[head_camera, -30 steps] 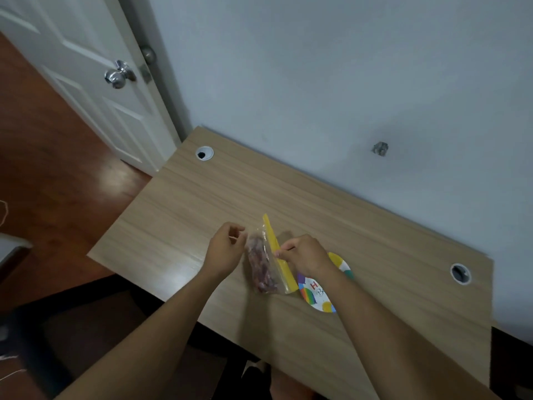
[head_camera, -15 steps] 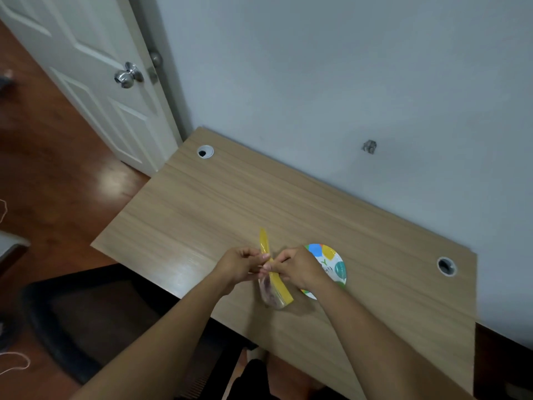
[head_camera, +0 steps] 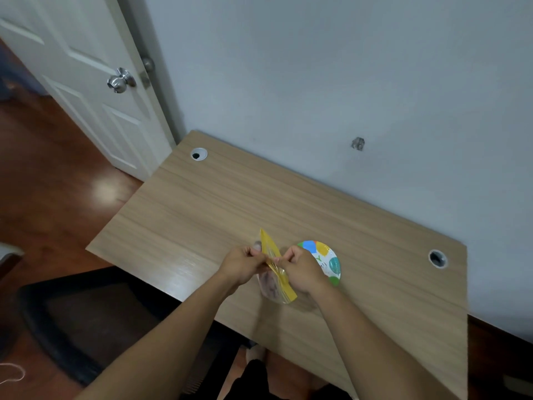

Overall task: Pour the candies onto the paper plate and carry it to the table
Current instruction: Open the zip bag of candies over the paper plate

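A clear zip bag (head_camera: 274, 280) with a yellow top strip holds dark reddish candies and stands on edge over the wooden desk (head_camera: 202, 203). My left hand (head_camera: 243, 264) pinches the yellow strip from the left. My right hand (head_camera: 300, 268) pinches it from the right, so both hands grip the bag's mouth. A small paper plate (head_camera: 327, 259) with coloured balloon prints lies flat on the desk just right of my right hand, which covers its near-left part.
The desk stands against a grey wall, with round cable holes at its back left (head_camera: 199, 154) and right (head_camera: 437, 258). A white door (head_camera: 86, 82) with a metal knob is at the left. A black chair (head_camera: 95, 316) sits below the desk's front edge.
My hands came together on the bag's yellow strip and moved nearer the desk's front edge. More of the plate shows beside my right hand.
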Available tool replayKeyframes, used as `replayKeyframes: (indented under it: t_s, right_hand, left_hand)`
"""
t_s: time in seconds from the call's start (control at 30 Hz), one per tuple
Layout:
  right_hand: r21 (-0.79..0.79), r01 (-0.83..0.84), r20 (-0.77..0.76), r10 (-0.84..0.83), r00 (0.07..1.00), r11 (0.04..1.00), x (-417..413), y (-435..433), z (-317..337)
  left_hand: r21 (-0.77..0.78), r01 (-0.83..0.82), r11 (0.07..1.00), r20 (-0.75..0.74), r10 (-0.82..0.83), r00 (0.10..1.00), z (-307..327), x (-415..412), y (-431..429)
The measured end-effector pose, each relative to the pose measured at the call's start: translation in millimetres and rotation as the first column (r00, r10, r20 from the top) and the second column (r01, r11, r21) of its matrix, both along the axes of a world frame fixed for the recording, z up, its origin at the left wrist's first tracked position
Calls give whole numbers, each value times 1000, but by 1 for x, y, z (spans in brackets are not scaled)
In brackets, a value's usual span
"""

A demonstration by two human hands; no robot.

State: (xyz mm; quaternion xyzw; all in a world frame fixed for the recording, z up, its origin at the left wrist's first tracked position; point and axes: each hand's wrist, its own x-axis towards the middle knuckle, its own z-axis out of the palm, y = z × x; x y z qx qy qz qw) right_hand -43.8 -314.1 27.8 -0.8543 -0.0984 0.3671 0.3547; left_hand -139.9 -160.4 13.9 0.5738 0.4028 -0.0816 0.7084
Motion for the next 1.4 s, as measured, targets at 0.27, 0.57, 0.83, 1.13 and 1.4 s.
replayKeyframes:
  t_s: [0.27, 0.57, 0.83, 1.13, 1.4]
  right_hand:
    - [-31, 66, 64, -64, 996, 997, 5, 5, 11]
    - [-243, -222, 315, 293, 903, 944, 41, -5, 38]
    - [-188, -321, 424, 371, 826, 928, 44, 12, 59]
    - [-147, -362, 410, 390, 825, 921, 61, 5, 101]
    - [73, -257, 323, 221, 920, 964, 76, -21, 141]
  left_hand:
    - [154, 66, 986, -48, -59, 997, 23, -2, 13]
    - [339, 364, 868, -362, -237, 902, 67, -11, 78]
    - [155, 612, 776, -298, -554, 778, 71, -28, 96]
    - [643, 623, 445, -220, -672, 707, 42, -11, 73]
    - [777, 441, 449, 116, -791, 600, 44, 34, 21]
